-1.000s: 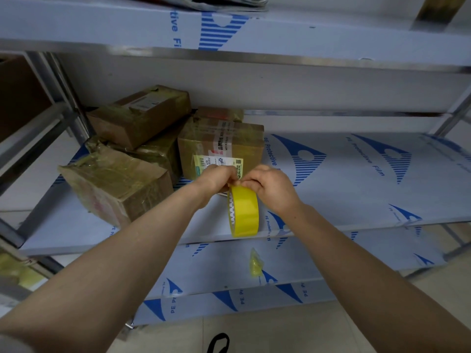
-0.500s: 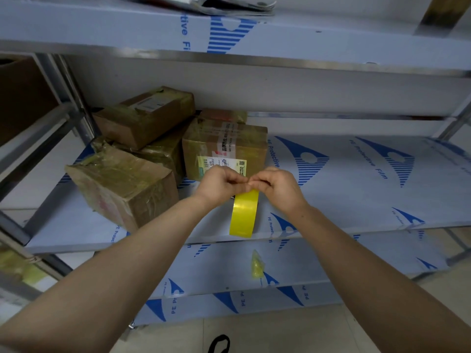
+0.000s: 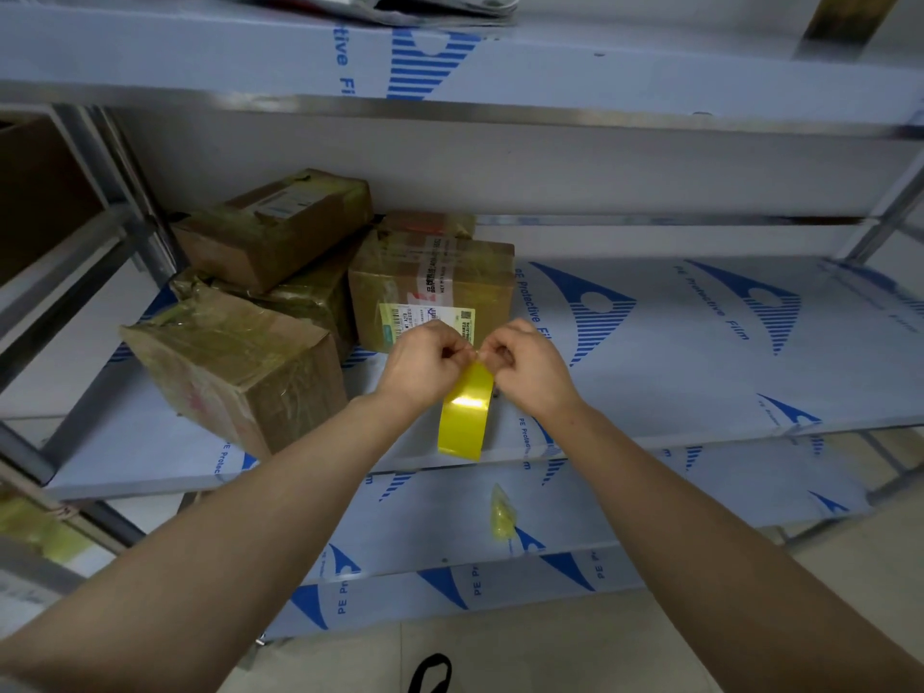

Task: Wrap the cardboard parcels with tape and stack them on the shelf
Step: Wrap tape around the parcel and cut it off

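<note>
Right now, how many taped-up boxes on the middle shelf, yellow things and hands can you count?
Cardboard parcels: 5
Yellow tape roll: 1
Yellow tape scrap, on the lower shelf: 1
Hands: 2, the left hand and right hand, both pinching the roll
Total: 9

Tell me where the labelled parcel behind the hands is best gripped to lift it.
Probably by its top edge and right side, coming from the front right. The labelled parcel stands upright, its right side has only shelf beside it, and the stacked parcels crowd its left.
</note>
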